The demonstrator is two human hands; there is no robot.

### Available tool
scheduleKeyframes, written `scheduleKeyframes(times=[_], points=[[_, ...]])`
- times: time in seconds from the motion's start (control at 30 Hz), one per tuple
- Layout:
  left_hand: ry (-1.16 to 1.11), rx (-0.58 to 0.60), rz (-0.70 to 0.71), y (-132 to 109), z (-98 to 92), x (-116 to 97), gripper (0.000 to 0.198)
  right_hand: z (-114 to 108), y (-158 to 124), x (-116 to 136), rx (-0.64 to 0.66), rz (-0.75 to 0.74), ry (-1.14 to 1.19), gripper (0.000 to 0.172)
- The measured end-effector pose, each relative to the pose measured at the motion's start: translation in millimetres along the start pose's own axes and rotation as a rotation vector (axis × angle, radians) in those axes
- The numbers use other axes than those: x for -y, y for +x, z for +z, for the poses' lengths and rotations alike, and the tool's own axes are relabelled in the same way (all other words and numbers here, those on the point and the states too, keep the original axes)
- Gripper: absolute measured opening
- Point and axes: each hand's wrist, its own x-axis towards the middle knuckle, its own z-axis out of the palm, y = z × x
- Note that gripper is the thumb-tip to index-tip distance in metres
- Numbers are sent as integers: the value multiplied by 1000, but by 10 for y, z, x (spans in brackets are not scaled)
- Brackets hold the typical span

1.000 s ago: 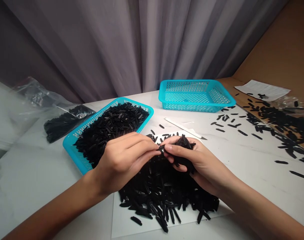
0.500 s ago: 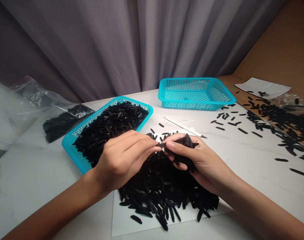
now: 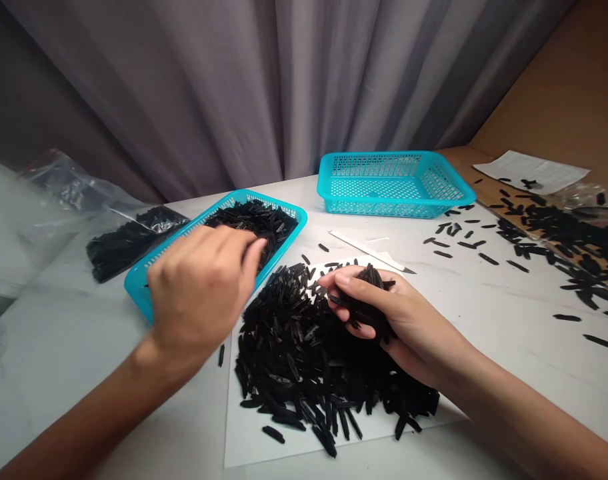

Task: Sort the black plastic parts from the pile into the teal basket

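Right hand half closed, fingers curled around a bunch of slim black pieces, held just above a pile of the same pieces on a white sheet on the counter. Left hand blurred over the left teal basket, partly curled, can't tell if it holds anything. Pieces look light and stiff; pinch one at its middle.

A perforated turquoise basket and white craft knife lie before a grey curtain
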Motion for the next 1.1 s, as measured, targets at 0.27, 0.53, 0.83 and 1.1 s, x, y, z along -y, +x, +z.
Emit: scheduleKeyframes(times=[0.27,0.53,0.83,1.1], points=[[-681,277,153,22,-117,-259,11,33,-3,-27,53,56,72,22],[-723,106,131,-4,-73,-282,9,10,1,-3,21,1,15,19],[-645,27,207,1,-66,-261,11,7,-14,25,10,-36,-82,20],[-577,0,261,-4,-48,-225,12,5,-17,15,26,0,-38,24]])
